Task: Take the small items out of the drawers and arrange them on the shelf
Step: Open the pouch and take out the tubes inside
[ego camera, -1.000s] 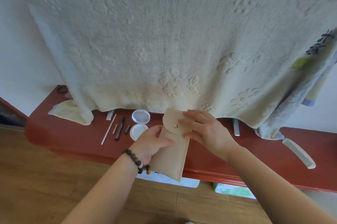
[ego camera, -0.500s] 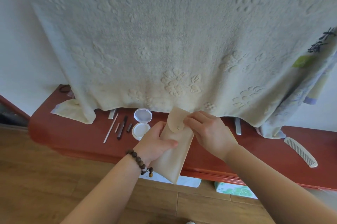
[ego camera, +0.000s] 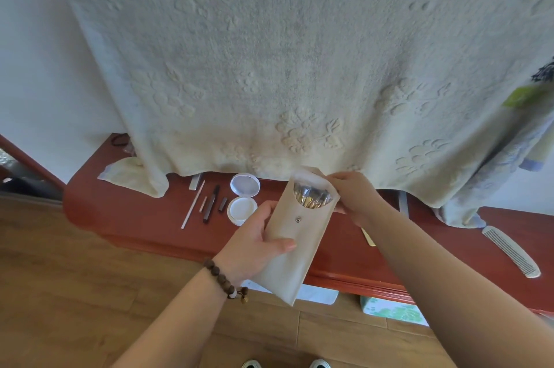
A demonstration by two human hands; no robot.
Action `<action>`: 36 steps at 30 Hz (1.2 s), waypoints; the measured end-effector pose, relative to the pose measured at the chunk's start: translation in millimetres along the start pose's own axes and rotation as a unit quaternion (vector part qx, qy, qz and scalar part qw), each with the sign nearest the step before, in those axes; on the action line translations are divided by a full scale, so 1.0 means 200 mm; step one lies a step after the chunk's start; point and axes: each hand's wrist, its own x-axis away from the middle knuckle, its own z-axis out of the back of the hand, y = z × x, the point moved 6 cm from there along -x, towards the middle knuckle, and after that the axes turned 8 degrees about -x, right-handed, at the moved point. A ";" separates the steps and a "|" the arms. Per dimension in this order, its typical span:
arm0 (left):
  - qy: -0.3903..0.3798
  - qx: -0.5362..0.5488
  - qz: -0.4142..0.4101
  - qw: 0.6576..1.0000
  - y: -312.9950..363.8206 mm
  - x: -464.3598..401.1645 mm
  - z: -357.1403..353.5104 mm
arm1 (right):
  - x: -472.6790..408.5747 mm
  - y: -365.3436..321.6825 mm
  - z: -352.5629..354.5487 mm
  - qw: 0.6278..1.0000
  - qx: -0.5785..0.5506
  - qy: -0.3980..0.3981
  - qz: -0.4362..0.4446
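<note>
1. The pouch (ego camera: 295, 243) is held above the shelf (ego camera: 144, 217) edge — flap lifted, metal tools visible in its mouth.
2. The pouch body is gripped by the left hand (ego camera: 254, 243), thumb across the front.
3. The flap is pinched back by the right hand (ego camera: 355, 198).
4. A comb (ego camera: 511, 250) lies on the shelf, well apart.

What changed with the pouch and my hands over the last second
The right hand unsnapped the flap of the beige pouch and folded it back, so the metal tools inside now show at the mouth. The left hand kept gripping the pouch body. The open compact, sticks and comb on the red shelf stayed put.
</note>
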 end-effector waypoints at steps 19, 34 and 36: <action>0.130 -0.039 0.054 0.989 -0.07 0.03 0.11 | 0.20 -0.08 -0.19 0.822 0.365 0.068 0.432; 0.159 -0.056 0.081 0.982 -0.24 0.15 0.16 | 0.00 -0.03 -0.13 0.947 0.209 0.094 0.225; 0.175 -0.056 0.088 0.979 -0.25 0.15 0.17 | 0.04 0.04 -0.18 0.956 0.203 0.092 0.192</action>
